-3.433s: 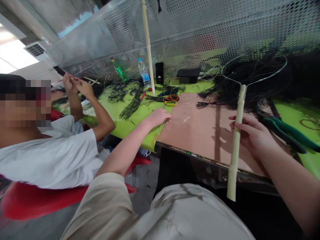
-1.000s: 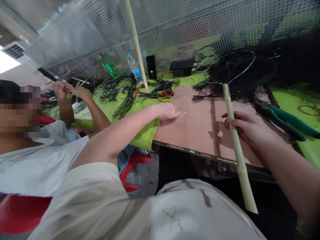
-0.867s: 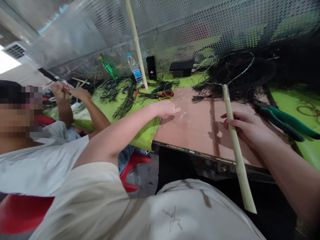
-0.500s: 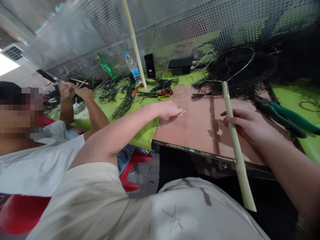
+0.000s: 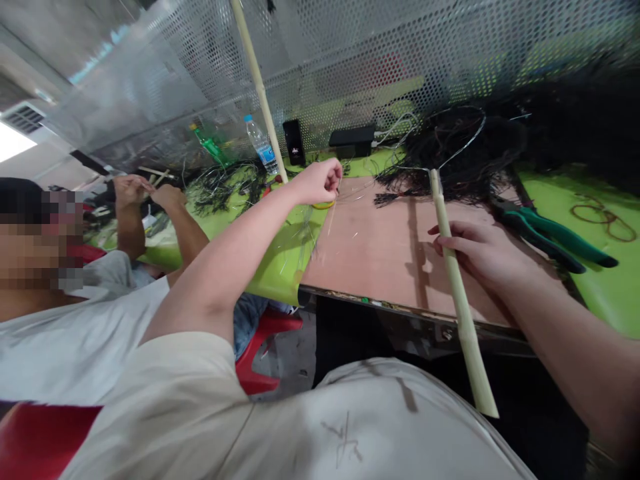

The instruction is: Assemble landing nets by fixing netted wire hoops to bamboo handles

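My right hand grips a pale bamboo stick between thumb and fingers, over the pinkish board. A wire loop rises from the stick's top end, beside black netting. My left hand is closed above the board's back left corner, fingertips pressed together on what look like thin clear strands or wires that trail down toward the board's left edge. Yellow handles show just below my left hand.
Green-handled pliers lie right of the board. Behind stand a water bottle, a phone, a black box and an upright bamboo pole. A person works at the left.
My left hand has lifted off the board and moved back toward its far left corner, its fingers now curled together. My right hand still holds the stick; the view has shifted slightly.
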`<state>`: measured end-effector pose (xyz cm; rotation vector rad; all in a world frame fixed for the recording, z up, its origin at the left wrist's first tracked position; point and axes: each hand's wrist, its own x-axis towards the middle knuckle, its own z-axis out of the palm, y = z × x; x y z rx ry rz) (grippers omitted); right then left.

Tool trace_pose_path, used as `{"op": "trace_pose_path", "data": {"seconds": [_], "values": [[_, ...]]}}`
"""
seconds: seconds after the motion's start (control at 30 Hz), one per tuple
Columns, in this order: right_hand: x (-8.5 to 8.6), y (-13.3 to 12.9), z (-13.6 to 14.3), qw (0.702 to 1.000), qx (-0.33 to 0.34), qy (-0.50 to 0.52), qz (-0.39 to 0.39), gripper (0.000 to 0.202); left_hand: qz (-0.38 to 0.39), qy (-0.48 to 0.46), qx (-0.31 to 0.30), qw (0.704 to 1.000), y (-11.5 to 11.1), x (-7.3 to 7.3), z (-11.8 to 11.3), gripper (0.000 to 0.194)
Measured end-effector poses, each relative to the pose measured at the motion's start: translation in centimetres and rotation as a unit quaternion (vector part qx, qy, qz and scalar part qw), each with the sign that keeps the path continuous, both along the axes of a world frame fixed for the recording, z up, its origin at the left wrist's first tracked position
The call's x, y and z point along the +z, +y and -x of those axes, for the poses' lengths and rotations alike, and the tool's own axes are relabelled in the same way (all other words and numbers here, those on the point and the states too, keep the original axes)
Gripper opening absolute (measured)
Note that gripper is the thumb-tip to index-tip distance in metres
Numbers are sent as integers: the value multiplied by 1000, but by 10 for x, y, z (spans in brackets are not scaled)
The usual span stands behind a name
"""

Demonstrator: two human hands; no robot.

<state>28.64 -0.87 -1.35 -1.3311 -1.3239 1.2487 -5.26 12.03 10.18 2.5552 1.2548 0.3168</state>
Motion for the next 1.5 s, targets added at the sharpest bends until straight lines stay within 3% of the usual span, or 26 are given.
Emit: {"op": "trace_pose_path", "data": {"seconds": [0.1, 0.27, 0.37, 0.47, 0.57, 0.63, 0.73, 0.8, 0.97, 1.23, 1.3, 1.4, 1.5], "values": [[10, -2, 3, 999, 24, 32, 31, 24, 22, -6, 23, 999, 1, 3, 2, 41], [22, -8, 8, 999, 13, 25, 39, 23, 12, 182, 74, 981, 1, -8, 3, 36], [21, -8, 8, 999, 2, 17, 36, 24, 52, 227, 128, 964, 6, -11, 5, 37], [17, -6, 7, 999, 11, 9, 35, 26, 146, 145, 156, 966, 7, -10, 6, 41], [20, -6, 7, 999, 12, -11, 32, 24, 197, 38, 139, 970, -9, -13, -2, 48], [26, -7, 8, 999, 10, -22, 23, 19, 166, 26, 91, 982, -29, -21, -16, 49], [30, -8, 9, 1000, 16, -15, 13, 14, 61, 52, -36, 996, -65, -40, -41, 38], [27, -8, 8, 1000, 18, -1, 7, 14, 24, 89, -68, 993, -84, -53, -53, 34], [17, -5, 4, 999, 29, 12, 7, 20, -7, 178, -48, 983, -99, -67, -47, 27], [16, -6, 5, 997, 29, 65, 2, 22, 12, 167, 47, 985, -92, -64, -23, 19], [15, -8, 5, 995, 24, 96, 20, 25, 10, 136, 64, 989, -88, -60, -27, 24], [18, -13, 4, 989, 26, 143, 34, 32, 67, -32, 101, 992, -78, -54, -43, 24], [26, -23, 3, 988, 48, 148, 13, 34, 157, -231, 131, 951, -69, -51, -67, 14]]}}
